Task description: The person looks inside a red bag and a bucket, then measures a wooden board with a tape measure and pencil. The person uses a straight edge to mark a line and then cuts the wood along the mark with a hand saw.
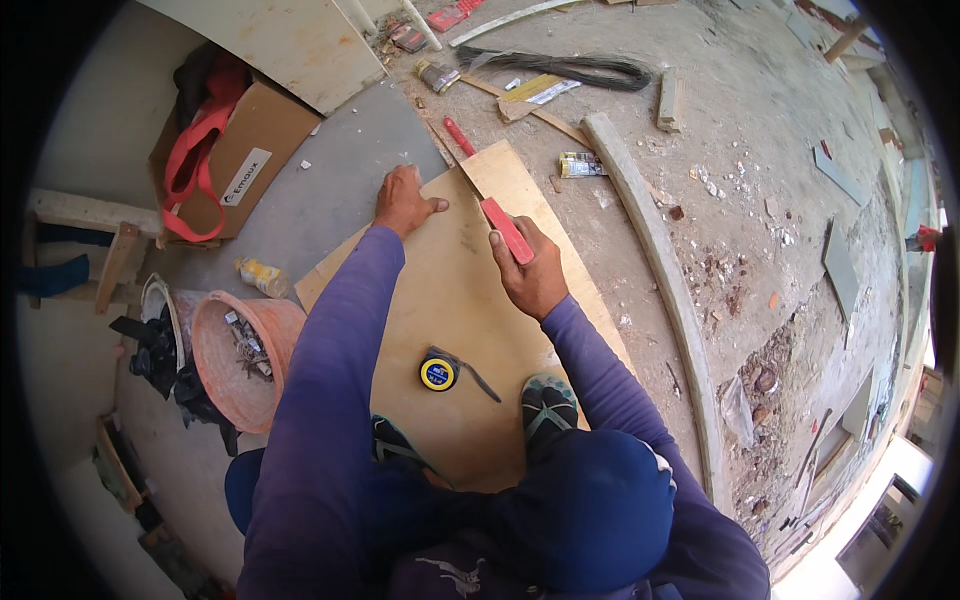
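Nearby, orange bucket (286,326); tape measure (438,374) on plywood (460,305); right hand (537,268) clenches red-handled tool (506,229); left hand (403,203): grip unclear.

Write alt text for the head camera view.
A person's right hand grips a red-handled bladed tool over a plywood sheet, the left hand at the sheet's edge. A tape measure lies on it; a pinkish bucket is at left.

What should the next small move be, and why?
Perhaps one short stroke with the right hand: it grips the red-handled saw, which crosses the far edge of the plywood, while the left hand rests at that edge, seemingly steadying it.
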A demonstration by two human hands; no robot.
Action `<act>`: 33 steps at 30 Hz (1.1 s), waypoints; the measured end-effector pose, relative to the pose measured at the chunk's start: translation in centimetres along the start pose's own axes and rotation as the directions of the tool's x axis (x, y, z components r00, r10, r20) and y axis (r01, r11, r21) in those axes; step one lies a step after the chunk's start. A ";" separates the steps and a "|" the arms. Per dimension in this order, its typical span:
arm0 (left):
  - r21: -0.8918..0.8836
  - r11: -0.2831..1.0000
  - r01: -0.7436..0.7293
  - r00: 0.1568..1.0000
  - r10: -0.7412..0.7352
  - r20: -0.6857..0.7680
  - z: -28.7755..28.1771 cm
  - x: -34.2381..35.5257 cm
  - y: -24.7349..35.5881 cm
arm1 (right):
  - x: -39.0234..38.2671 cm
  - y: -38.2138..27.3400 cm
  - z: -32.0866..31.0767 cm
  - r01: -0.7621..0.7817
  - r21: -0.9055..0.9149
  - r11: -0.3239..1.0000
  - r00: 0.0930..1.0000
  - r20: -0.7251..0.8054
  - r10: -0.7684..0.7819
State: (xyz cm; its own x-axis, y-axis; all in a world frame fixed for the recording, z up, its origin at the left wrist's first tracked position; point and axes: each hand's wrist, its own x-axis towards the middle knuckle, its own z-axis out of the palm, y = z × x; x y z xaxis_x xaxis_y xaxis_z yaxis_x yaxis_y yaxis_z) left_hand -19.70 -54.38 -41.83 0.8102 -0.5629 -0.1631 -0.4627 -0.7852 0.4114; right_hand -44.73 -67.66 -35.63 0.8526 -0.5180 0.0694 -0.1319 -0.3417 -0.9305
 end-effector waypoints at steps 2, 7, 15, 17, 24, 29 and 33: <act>-0.010 1.000 0.030 0.997 -0.029 0.071 -0.4 0.1 -0.2 | -2.5 0.2 0.3 0.030 0.041 0.999 0.999 -0.029 -0.029; 0.075 0.992 0.103 0.984 -0.112 0.137 -1.4 -0.9 -1.6 | -14.8 -3.4 -6.2 -0.161 0.014 0.987 0.986 0.054 0.160; 0.010 0.999 -0.033 0.999 0.033 0.020 0.5 0.1 -1.2 | -2.9 0.8 -0.5 0.012 0.055 0.998 1.000 -0.022 -0.011; 0.026 0.999 0.025 0.997 -0.027 0.078 -0.5 0.2 -1.7 | -7.4 0.0 -1.7 0.003 -0.014 1.000 1.000 -0.001 -0.003; 0.059 0.998 0.021 0.998 -0.025 0.055 -1.2 -0.4 -1.0 | -12.2 -1.4 -5.1 -0.060 0.022 0.998 0.998 -0.022 0.060; 0.004 0.999 -0.045 0.999 0.045 0.024 0.4 0.5 -0.5 | -3.2 1.4 0.0 0.033 -0.034 0.999 0.999 -0.031 -0.034; -0.010 0.999 0.037 0.997 -0.036 0.067 -0.9 0.2 -3.3 | -10.9 -1.4 -3.1 -0.149 0.045 0.988 0.988 0.053 0.146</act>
State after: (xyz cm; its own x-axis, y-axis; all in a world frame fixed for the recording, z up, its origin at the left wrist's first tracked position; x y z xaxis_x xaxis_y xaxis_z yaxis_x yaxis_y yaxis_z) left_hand -17.69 -51.61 -42.41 0.8006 -0.5502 -0.2373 -0.4291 -0.8028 0.4139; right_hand -55.39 -63.98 -33.92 0.8498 -0.5199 -0.0867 -0.2343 -0.2253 -0.9457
